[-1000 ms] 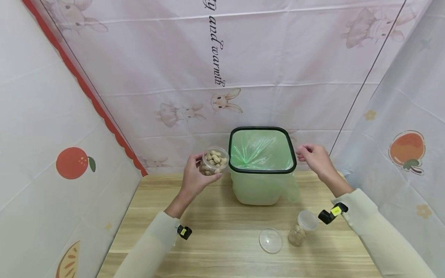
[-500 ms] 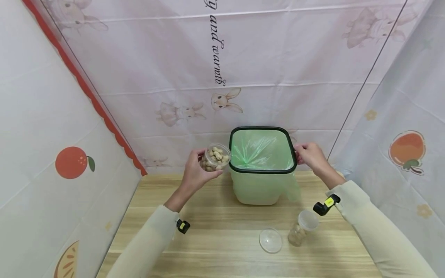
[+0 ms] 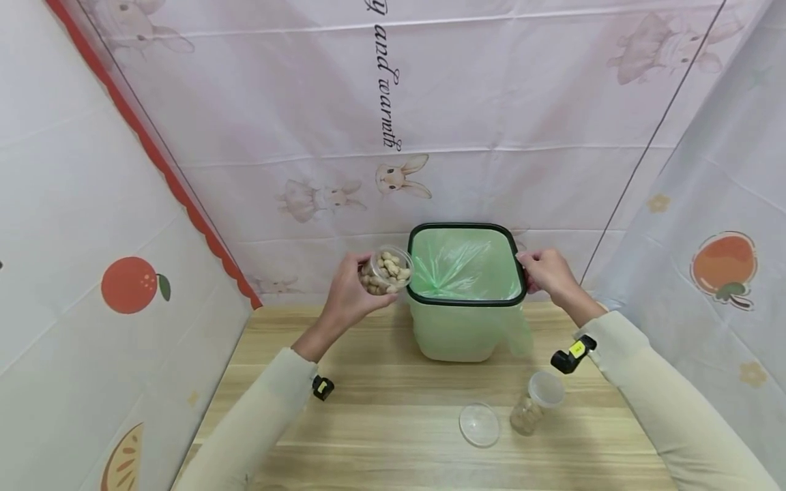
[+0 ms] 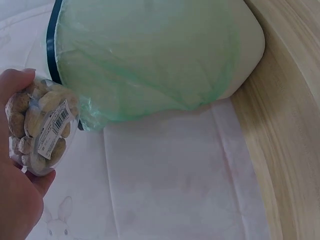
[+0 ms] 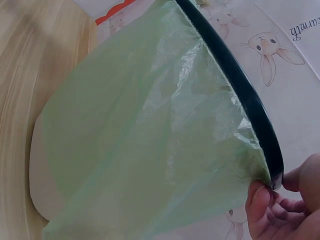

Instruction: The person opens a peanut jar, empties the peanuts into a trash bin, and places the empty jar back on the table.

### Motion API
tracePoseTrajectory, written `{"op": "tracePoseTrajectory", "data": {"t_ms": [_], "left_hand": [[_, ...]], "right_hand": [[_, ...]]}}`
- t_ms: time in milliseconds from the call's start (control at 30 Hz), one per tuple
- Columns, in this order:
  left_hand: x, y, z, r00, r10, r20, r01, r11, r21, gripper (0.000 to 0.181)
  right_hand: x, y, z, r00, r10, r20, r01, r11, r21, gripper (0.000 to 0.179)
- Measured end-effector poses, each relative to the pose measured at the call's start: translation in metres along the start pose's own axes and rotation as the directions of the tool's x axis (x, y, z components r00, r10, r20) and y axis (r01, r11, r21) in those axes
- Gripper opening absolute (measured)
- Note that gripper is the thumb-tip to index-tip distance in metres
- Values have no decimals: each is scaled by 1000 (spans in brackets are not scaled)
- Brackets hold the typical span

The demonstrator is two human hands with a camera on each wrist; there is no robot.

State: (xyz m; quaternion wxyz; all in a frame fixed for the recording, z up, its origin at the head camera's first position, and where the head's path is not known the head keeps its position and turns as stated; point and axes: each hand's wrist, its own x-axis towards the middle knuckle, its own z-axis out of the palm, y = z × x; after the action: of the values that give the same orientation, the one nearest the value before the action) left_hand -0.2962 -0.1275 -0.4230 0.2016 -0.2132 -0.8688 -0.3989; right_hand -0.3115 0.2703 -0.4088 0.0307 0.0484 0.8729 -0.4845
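Note:
My left hand (image 3: 350, 296) grips a clear plastic jar (image 4: 52, 127) of unshelled peanuts (image 3: 393, 266), tilted with its uncovered mouth toward the bin. A barcode label shows on the jar in the left wrist view. The trash bin (image 3: 454, 334), lined with a thin green bag, stands just right of the jar, and the jar's mouth is at its left rim. On the far side, my right hand (image 3: 552, 276) pinches the bin's black rim (image 5: 265, 130), thumb on one face and fingers on the other over the bag's edge.
On the wooden table (image 3: 368, 436) lie a round clear lid (image 3: 479, 425) and a second, lidded jar (image 3: 527, 414) of peanuts, both in front of the bin. Printed cloth walls (image 3: 319, 266) stand close behind the bin and at both sides.
My right hand has come in from beside the bin to its rim and taken hold of it. The left hand has brought the peanut jar slightly up and right, closer to the bin's rim.

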Motion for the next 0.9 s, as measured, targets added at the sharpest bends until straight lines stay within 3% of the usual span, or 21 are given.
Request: {"op": "tracePoseTrajectory", "data": {"t_ms": [300, 600, 900], "left_hand": [[11, 5, 2, 999, 33, 30, -35, 999, 39, 89], [25, 8, 3, 990, 135, 35, -137, 989, 60, 87], [34, 13, 4, 984, 169, 54, -174, 979, 110, 88]], "right_hand": [[-2, -4, 0, 999, -27, 25, 28, 999, -40, 47], [3, -2, -2, 991, -84, 109, 97, 989, -116, 46], [12, 7, 3, 973, -209, 99, 231, 898, -375, 52]]}}
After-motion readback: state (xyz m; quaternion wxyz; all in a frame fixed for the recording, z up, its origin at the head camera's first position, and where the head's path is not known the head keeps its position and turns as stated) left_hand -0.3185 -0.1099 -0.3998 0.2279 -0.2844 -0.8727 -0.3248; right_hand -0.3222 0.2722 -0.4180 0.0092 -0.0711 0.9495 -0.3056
